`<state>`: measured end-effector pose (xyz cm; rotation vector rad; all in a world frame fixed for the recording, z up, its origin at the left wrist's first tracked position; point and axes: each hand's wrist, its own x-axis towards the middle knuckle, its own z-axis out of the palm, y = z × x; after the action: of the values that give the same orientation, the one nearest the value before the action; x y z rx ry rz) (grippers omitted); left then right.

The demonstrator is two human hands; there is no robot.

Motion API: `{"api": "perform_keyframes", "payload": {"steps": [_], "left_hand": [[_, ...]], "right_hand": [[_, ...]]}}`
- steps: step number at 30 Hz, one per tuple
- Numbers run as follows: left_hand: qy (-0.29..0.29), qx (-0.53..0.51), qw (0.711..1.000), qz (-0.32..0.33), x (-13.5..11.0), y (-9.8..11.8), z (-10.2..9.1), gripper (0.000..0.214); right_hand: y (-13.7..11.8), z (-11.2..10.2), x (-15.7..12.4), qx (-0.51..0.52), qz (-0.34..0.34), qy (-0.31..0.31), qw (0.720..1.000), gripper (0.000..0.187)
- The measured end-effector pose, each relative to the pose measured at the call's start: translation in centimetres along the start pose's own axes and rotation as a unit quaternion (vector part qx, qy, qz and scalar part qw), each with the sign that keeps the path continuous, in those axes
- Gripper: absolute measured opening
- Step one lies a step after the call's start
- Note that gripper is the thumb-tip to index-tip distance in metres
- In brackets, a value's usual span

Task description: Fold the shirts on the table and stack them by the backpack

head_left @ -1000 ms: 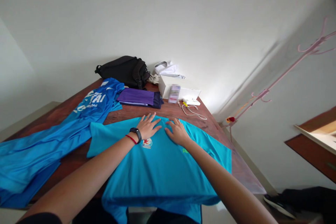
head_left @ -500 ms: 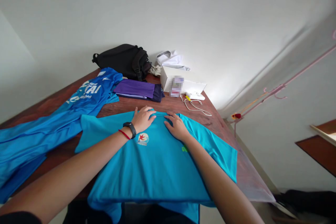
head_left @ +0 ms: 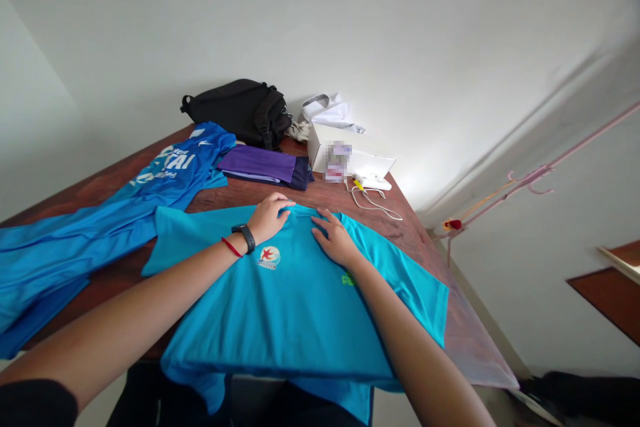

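Note:
A turquoise T-shirt (head_left: 300, 307) lies spread front up on the table, its lower hem hanging over the near edge. A round red star logo and green lettering, partly covered by my right arm, mark its chest. My left hand (head_left: 269, 217), with a black wristband and a red string above it, is at the left side of the collar, fingers drawn together on the fabric. On the collar's right side rests my right hand (head_left: 336, 238), its fingers apart and lying on the cloth.
Blue printed clothing (head_left: 110, 220) stretches along the left of the wooden table (head_left: 380, 213). Folded purple cloth (head_left: 260, 163), a black backpack (head_left: 230, 110), a white box (head_left: 320, 140), white cable (head_left: 370, 207) and white cloth (head_left: 333, 109) lie at the back. A pink rack (head_left: 530, 177) stands right.
My left hand's thumb and fingers have come closer together at the collar. The shirt has shifted slightly within the view. My right hand stays on the collar's right side.

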<state>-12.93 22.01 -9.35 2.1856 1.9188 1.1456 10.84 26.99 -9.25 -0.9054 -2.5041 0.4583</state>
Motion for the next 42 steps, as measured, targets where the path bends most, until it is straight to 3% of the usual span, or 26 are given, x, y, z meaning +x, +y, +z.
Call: {"api": "perform_keyframes", "payload": {"steps": [2,4,8,12,16,23,42], "left_hand": [[0.005,0.075,0.997,-0.001,-0.3,0.4,-0.2,0.04],[-0.011,0.127,0.991,0.036,-0.6,0.9,-0.4,0.049],[-0.138,0.114,0.972,0.155,-1.4,2.0,-0.4,0.057],[-0.21,0.115,0.961,0.14,-1.9,2.1,-0.1,0.062],[-0.181,0.126,0.965,0.139,-1.9,2.0,-0.1,0.058],[-0.122,0.113,0.97,0.176,-1.4,2.8,-0.9,0.03],[-0.111,0.084,0.978,0.154,-1.7,2.3,-0.3,0.036]], "right_hand": [[-0.3,-0.2,-0.1,0.02,-0.01,0.01,1.0,0.043],[-0.5,-0.2,-0.1,0.03,-0.019,0.012,0.999,0.041],[-0.4,0.0,0.0,0.026,-0.015,-0.014,0.999,0.042],[-0.1,0.2,0.1,0.03,-0.01,-0.018,0.999,0.043],[-0.1,0.2,0.1,0.03,-0.009,-0.018,0.999,0.043],[-0.2,0.1,0.1,0.04,-0.008,-0.018,0.999,0.042],[-0.1,0.1,0.1,0.038,-0.002,-0.02,0.999,0.04]]}}
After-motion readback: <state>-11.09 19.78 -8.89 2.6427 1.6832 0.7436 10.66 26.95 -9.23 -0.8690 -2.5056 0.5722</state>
